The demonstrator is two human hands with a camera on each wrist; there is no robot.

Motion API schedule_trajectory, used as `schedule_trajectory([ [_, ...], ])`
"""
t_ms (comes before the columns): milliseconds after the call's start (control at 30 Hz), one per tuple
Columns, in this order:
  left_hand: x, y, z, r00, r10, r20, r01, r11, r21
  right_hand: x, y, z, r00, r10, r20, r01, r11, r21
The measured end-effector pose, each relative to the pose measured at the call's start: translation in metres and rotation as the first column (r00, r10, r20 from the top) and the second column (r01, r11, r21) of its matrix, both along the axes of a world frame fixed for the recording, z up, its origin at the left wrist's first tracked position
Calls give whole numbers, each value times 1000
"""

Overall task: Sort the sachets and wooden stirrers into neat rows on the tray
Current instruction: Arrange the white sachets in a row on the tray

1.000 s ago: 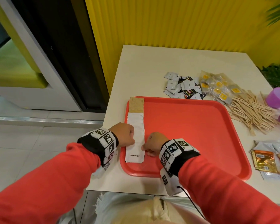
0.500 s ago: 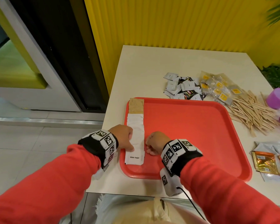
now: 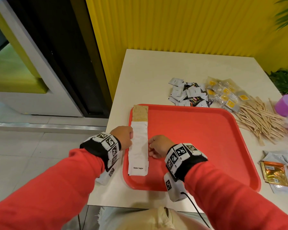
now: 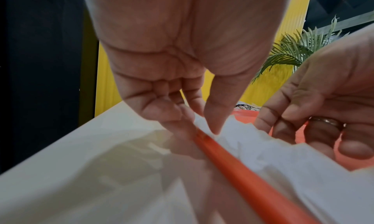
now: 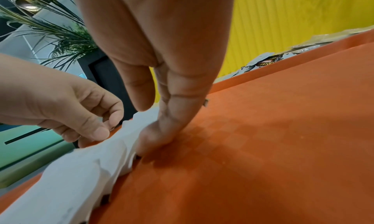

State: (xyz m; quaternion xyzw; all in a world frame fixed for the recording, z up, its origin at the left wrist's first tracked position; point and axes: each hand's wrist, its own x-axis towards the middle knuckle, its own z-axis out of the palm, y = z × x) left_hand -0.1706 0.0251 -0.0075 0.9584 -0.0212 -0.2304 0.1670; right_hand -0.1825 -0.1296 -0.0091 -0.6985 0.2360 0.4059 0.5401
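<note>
Head view: one red tray (image 3: 198,146) on worktop (image 3: 156,72). One row of overlapping white sugar sachets (image 3: 139,146) along tray's left edge, count unreadable; one brown sachet (image 3: 140,113) at far end. Left hand (image 3: 123,137) clenched, thumb tip on row's left edge. Right hand (image 3: 159,146) clenched, curled fingers against right edge. Neither grasps. Off tray: one wooden stirrers heap (image 3: 259,122), one small sachets heap (image 3: 186,95), one clear yellow-label packets heap (image 3: 226,95), one foil sachets heap (image 3: 273,173), two purple cups (image 3: 287,105).

Foil sachets (image 3: 273,173) partly beyond right edge
</note>
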Motion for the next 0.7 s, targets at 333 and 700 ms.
schedule_trajectory([
  [333,21,1,5,998,66,-9,-66,998,6,24,2,6,965,180,192,-140,968,-206],
  [700,47,4,6,996,85,17,-85,996,-9,53,0,6,915,298,271,-204,923,-326],
])
